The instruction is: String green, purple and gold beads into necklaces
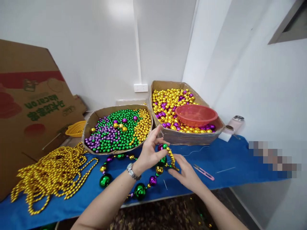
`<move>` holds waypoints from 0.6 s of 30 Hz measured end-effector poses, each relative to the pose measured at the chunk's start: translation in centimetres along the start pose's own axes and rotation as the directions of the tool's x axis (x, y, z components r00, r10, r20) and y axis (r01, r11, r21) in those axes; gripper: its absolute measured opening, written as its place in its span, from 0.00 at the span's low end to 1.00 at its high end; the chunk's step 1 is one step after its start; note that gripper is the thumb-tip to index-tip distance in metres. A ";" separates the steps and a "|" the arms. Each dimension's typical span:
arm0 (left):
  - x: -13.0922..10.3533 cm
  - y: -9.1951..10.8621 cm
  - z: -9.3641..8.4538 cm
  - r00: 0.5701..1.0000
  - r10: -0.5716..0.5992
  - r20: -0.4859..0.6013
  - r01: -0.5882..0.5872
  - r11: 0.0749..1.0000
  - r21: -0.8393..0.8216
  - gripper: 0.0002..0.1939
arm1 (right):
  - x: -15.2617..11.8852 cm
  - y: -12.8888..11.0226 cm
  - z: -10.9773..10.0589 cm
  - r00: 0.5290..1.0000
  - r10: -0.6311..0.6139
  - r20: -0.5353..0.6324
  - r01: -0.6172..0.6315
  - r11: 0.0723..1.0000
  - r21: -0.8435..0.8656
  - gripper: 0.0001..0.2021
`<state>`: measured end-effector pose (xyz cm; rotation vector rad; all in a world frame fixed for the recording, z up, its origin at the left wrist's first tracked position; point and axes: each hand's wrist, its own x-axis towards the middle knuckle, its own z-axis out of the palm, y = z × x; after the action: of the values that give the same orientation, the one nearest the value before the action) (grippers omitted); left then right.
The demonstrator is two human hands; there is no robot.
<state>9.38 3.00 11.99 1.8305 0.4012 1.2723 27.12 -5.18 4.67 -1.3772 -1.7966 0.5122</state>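
Observation:
A strand of large green, purple and gold beads (140, 191) lies in a loop on the blue cloth. My left hand (151, 153), with a watch on its wrist, is raised over the strand's right end, fingers closed near a thin thread or needle too small to make out. My right hand (184, 172) pinches the lower end of a short string of small gold beads (171, 157). That string curves down from between the two hands, beside a purple bead and a big green bead, partly hidden by my left hand.
Behind are a box of small beads (124, 131) and a box of larger ones (168, 99) with a red bowl (196, 115). Gold bead strings (55, 172) are piled left, near a yellow basket (74, 129). Pink snips (203, 172) lie right; a needle (165, 184) lies in front.

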 end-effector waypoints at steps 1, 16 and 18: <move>0.6 0.5 -0.5 1.000 0.025 -0.017 -0.025 0.999 0.033 0.41 | 0.8 -1.0 -0.1 1.000 -0.017 0.003 0.017 0.999 0.047 0.13; 4.0 4.4 -9.9 0.924 0.366 -0.112 -0.137 0.588 0.797 0.34 | 7.3 -19.9 -13.7 0.938 -0.130 -0.321 0.285 0.816 0.503 0.11; 3.7 4.4 -10.3 0.935 0.316 -0.161 -0.071 0.613 0.787 0.32 | 4.9 -20.9 -17.7 0.837 -0.086 -0.540 0.260 0.931 0.255 0.18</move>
<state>1.05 7.56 18.91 2.4541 1.0779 1.6930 27.88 -10.04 32.06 -0.9887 -1.3049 0.2746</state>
